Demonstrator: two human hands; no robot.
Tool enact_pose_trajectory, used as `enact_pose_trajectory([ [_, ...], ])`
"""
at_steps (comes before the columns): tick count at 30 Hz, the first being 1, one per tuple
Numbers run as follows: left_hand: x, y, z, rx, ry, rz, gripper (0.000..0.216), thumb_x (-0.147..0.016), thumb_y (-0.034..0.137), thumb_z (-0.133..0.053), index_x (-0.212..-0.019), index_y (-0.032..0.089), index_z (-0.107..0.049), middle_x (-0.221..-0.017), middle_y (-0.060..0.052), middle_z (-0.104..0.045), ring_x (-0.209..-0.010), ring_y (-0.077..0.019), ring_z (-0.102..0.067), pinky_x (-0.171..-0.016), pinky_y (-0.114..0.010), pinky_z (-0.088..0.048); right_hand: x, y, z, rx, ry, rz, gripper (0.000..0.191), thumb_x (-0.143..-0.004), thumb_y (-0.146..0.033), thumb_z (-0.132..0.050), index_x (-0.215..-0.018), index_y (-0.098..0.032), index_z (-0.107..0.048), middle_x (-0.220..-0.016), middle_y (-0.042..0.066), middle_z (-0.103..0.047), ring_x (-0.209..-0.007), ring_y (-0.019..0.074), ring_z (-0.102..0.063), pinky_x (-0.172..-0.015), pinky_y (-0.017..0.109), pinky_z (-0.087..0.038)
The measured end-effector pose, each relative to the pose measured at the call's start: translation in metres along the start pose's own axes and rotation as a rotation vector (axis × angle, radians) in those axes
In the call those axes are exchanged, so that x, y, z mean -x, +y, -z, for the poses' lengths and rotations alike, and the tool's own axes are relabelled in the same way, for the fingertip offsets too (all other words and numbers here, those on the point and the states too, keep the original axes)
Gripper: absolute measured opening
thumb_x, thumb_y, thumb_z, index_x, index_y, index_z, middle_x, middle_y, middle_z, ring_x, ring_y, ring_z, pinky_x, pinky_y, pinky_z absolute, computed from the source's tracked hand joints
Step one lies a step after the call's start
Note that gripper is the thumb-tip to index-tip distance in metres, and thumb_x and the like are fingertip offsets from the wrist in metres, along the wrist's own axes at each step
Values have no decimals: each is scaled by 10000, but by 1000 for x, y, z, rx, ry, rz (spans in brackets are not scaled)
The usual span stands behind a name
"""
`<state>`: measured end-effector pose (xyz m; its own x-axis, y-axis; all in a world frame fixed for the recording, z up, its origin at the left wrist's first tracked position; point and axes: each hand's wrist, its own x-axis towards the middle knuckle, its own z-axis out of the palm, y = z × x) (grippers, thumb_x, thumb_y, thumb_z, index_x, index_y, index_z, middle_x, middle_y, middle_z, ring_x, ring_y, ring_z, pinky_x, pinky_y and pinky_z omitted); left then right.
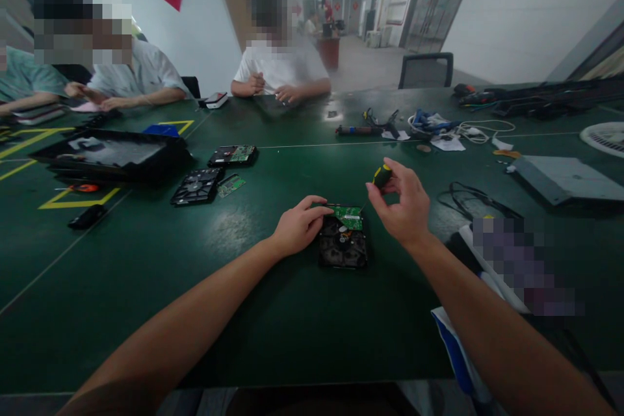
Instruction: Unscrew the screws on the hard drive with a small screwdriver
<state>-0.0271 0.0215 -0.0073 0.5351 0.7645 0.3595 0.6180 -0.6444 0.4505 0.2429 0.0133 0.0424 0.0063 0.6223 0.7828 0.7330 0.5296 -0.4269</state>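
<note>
A black hard drive (343, 248) lies underside up on the green table (195, 273), its green circuit board (350, 216) at the far end. My left hand (298, 227) rests on the drive's left edge, fingers curled against the board's corner. My right hand (404, 205) is closed round a small screwdriver with a black and yellow handle (382, 176), held upright above the board's right corner with the thin shaft pointing down at it.
Two more drives (197, 186) (234, 155) and a loose board (231, 185) lie left of centre beside a black tray (110, 155). Cables and tools (433, 125) sit far right, a grey box (565, 179) nearer. Three people sit at the far side.
</note>
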Motion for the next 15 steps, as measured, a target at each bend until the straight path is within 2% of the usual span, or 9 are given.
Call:
enact_pose_trajectory([
  [4, 0, -1, -1, 4, 11, -14, 327, -1045, 217, -513, -1298, 291, -706, -1451, -58, -589, -1195, -237, -679, -1040, -440, -598, -1, 0, -1, -12, 16, 103, 555, -929, -287, -722, -1455, -305, -548, -1159, 75, -675, -846, 211, -697, -767, 415, -666],
  [9, 0, -2, -2, 9, 30, -26, 325, -1035, 195, -524, -1281, 292, -712, -1440, -62, -596, -1175, -235, -689, -1023, -435, -609, -1, 0, -3, -99, -48, 140, 648, -954, -194, -624, -1564, -309, -436, -1288, 90, -684, -997, 254, -734, -898, 473, -663],
  [15, 0, -3, -3, -6, 31, -17, 329, -1044, 212, -513, -1295, 294, -710, -1438, -60, -594, -1180, -234, -686, -1041, -437, -601, 1, -2, -4, -38, 17, 166, 596, -918, -250, -719, -1476, -310, -520, -1161, 78, -670, -842, 219, -705, -788, 439, -676],
])
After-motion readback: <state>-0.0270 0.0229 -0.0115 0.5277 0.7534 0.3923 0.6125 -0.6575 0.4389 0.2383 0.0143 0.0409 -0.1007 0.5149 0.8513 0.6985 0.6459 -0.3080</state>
